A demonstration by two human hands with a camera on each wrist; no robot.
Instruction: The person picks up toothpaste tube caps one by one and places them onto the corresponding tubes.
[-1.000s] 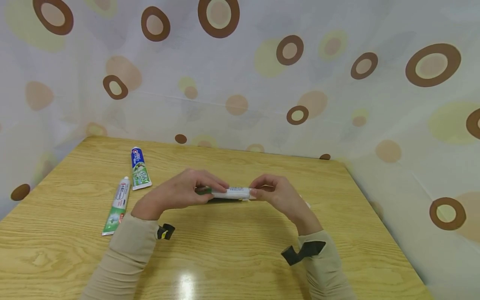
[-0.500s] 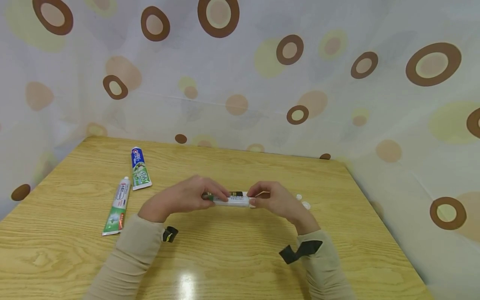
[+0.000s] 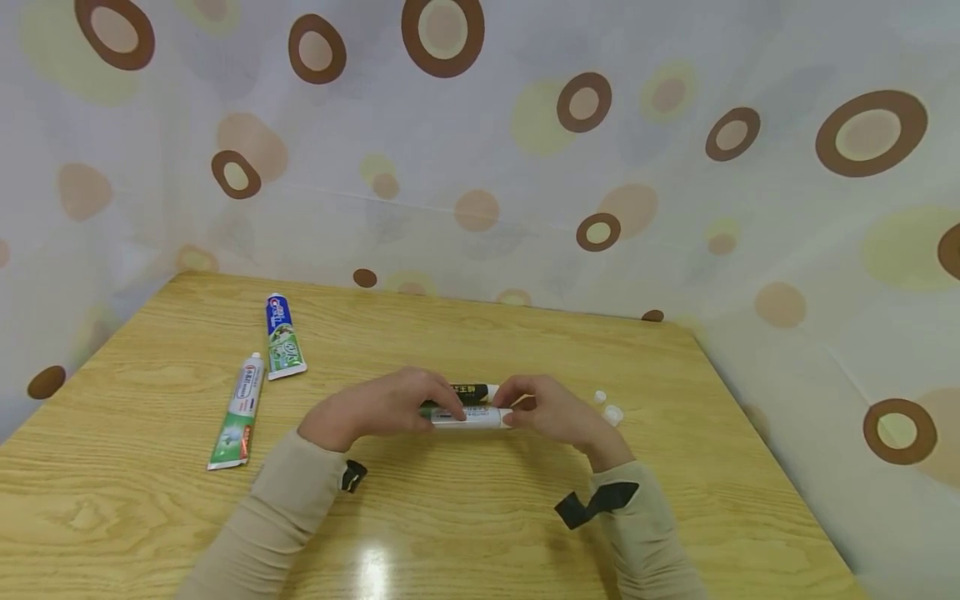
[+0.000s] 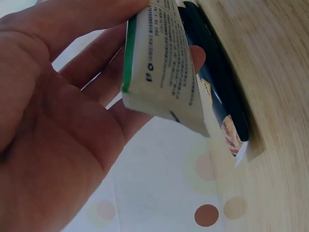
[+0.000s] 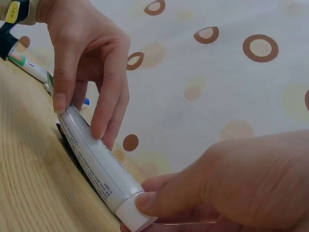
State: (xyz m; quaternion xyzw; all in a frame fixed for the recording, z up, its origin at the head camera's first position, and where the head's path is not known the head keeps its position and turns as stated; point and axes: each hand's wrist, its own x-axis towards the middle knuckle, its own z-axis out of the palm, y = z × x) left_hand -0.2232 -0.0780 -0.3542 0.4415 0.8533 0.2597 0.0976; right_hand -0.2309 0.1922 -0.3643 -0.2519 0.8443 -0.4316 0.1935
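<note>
Evenly lit in the head view, moderately bright and diffuse. Flares into one white glare patch (image 3: 372,571) low on the glossy tabletop (image 3: 450,517). Casts weak, soft-edged shadow beside the right sleeve (image 3: 648,533). Too coarse for small print on the white tube (image 3: 476,419). Possibly stretches toward the side edges; hard to separate from slack in the cloth (image 3: 450,150). Dimmer in the left wrist view: darkens over the left hand (image 4: 53,121), washes out on the cloth behind, leaves faint shadow beside the dark tube (image 4: 217,72). Greyish, muted in the right wrist view; softens over the right hand (image 5: 236,181).
</note>
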